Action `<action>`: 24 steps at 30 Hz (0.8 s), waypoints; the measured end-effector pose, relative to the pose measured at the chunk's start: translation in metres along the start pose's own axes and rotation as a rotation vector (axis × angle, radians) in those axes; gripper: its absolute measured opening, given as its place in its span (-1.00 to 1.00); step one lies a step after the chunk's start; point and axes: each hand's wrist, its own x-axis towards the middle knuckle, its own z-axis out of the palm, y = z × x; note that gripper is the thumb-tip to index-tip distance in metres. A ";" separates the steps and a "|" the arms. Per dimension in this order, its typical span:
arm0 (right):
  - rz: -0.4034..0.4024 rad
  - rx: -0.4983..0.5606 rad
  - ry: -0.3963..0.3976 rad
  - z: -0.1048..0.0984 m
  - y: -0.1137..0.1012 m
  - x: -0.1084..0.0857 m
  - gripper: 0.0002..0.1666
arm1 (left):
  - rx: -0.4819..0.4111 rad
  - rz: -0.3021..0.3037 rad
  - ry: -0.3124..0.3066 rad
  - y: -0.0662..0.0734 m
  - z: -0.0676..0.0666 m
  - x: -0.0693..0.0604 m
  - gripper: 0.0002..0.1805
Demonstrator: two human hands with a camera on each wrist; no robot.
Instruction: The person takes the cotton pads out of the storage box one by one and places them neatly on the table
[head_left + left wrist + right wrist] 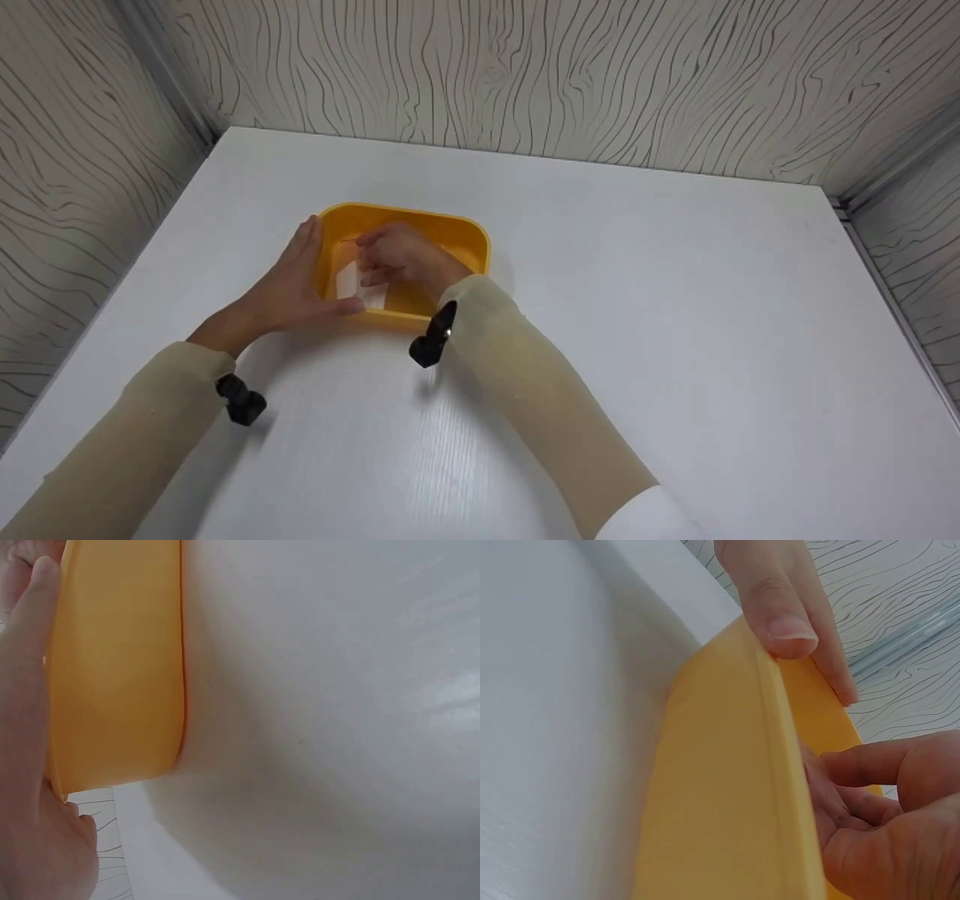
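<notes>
A yellow-orange plastic bin (405, 313) with rounded corners stands on the white table. At its left end my left hand (289, 292) holds the rim, thumb along the front edge and fingers along the left side. My right hand (405, 259) reaches down inside with bent fingers. Beside and partly over those fingertips, whitish see-through pieces (347, 281) show in the bin; their kind is unclear. From the right wrist, the front wall of the bin (720, 765) hides what lies at the right fingertips (836, 765). In the left wrist view, the outer wall of the bin (120, 667) appears.
The white table (675, 337) extends widely to the right of the bin. Wood-grain patterned panels (495, 75) stand behind it and at both sides, with metal strips at the corners. Small black camera mounts (241, 401) sit on both sleeved wrists.
</notes>
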 end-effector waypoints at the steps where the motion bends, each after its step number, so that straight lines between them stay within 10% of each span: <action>1: 0.001 0.007 0.008 0.000 0.000 0.000 -0.54 | -0.001 -0.001 0.001 0.000 0.000 0.000 0.49; 24: -0.057 0.030 0.053 -0.003 -0.001 0.002 -0.60 | 0.002 0.031 0.022 0.000 0.001 0.000 0.47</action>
